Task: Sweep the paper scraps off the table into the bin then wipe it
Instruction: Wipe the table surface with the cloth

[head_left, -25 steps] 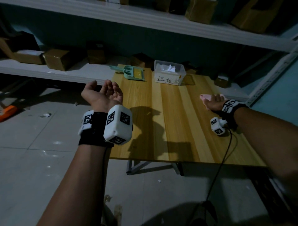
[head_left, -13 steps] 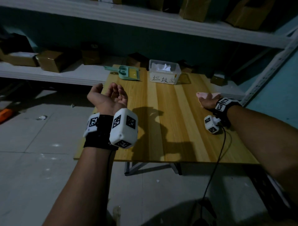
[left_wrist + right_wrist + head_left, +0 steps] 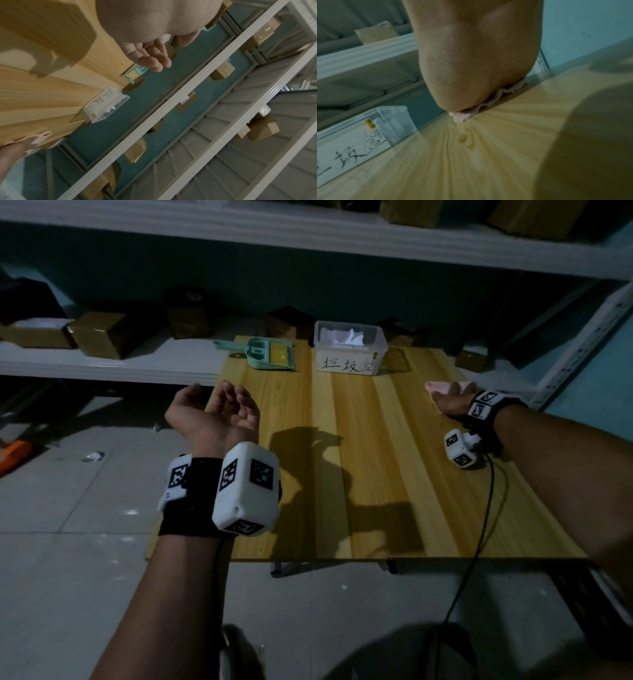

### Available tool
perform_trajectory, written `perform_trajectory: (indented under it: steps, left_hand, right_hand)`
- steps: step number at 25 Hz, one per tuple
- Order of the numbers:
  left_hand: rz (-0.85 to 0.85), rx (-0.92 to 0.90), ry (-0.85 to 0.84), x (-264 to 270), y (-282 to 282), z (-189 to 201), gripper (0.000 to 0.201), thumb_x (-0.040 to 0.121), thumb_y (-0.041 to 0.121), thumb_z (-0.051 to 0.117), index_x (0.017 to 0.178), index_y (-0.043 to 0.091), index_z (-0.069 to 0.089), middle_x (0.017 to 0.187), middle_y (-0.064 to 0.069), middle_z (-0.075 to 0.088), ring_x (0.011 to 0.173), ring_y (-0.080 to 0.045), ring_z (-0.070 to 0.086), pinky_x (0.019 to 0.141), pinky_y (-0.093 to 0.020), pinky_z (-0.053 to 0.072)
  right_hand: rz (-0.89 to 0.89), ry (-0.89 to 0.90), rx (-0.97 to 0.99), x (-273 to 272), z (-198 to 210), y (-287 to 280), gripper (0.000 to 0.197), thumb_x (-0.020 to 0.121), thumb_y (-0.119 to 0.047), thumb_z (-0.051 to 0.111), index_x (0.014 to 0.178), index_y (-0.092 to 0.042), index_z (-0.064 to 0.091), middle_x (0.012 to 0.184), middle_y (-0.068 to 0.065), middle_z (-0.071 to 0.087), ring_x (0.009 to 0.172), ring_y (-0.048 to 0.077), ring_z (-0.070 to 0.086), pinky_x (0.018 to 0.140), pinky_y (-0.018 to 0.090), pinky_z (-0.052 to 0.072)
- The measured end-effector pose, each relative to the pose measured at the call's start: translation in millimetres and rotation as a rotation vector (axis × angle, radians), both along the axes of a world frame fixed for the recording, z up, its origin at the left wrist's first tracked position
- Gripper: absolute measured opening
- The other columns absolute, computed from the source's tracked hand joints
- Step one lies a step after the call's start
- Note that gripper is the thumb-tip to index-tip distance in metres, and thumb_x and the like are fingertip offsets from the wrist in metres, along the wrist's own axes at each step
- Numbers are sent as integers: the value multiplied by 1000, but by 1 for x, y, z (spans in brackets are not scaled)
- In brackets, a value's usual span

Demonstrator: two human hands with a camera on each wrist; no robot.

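Right hand [image 3: 451, 402] presses flat on the pink cloth [image 3: 434, 386] at the table's [image 3: 342, 474] 2 o'clock; left hand [image 3: 214, 419] hangs empty, loosely curled. Wipe in overlapping strokes toward 6 o'clock under steady palm pressure.

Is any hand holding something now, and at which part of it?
The left hand holds nothing, palm up. The right hand lies on the pink cloth on the table; whether it grips it cannot be told.
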State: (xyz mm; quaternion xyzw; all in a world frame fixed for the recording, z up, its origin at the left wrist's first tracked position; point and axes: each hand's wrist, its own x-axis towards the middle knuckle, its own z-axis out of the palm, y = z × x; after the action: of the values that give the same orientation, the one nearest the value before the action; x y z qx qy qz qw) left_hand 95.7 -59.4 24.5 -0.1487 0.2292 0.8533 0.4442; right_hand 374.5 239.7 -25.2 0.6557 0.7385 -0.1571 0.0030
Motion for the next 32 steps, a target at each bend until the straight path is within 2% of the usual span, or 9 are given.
perform_trajectory:
  steps: [8,14,16,18,22,25,27,29,32]
  left_hand:
    - [35,-8,-23,-11,14,-7,26,84,30,54,91,5,60,87,-5,58,57,-20,56,61,-21,44]
    - [65,-3,-33,-21,22,-7,27,83,30,56,87,4,62,76,-7,59,56,-20,57,64,-20,44]
    - [63,-6,-43,-25,27,-9,26,83,30,56,87,5,62,78,-6,59,59,-20,57,65,-20,44]
    - [56,-3,-47,-27,33,-10,26,82,30,57,88,5,62,81,-6,59,59,-20,57,65,-20,45]
    - [36,-8,-39,-30,47,-13,25,82,31,56,88,7,60,86,-4,58,58,-20,57,66,-20,43]
    - [43,-6,-45,-35,57,-16,25,82,31,55,84,7,60,83,-4,58,56,-19,57,63,-19,43]
    - [20,-2,-41,-35,63,-18,23,78,29,56,84,7,60,85,-3,58,57,-19,56,62,-19,43]
    - [-5,8,-33,-35,70,-19,25,69,27,58,85,7,60,89,-2,57,59,-19,56,63,-20,42]
    - [-17,0,-37,-40,80,-22,25,79,31,56,88,8,60,88,-1,56,58,-18,55,59,-19,42]
  right_hand:
    - [-36,0,-11,-31,2,22,83,91,-74,22,157,-27,7,164,12,-6,151,32,-1,121,39,4]
    - [25,7,16,-41,16,14,68,100,-60,23,156,-22,18,160,10,27,149,30,16,119,32,13]
    - [49,-50,55,-43,13,25,79,90,-75,18,156,-30,20,161,11,23,147,32,20,121,38,15]
    - [92,-90,42,-43,13,34,74,92,-72,19,155,-33,17,162,13,16,147,33,19,121,38,15]
    - [46,-142,21,-52,10,60,84,90,-75,18,158,-27,7,164,11,-2,151,33,4,123,43,8]
    - [68,-58,5,-64,14,66,70,94,-71,21,154,-36,23,162,10,19,148,30,18,120,38,14]
    - [27,7,-9,-68,20,67,65,100,-62,25,154,-27,26,154,3,36,146,25,26,116,28,19]
    - [13,-14,0,-74,18,80,78,93,-72,24,155,-24,23,151,-1,35,146,28,25,116,32,20]
    - [48,-39,19,-75,-4,145,106,63,-96,16,153,-40,22,162,9,17,144,35,25,118,46,24]
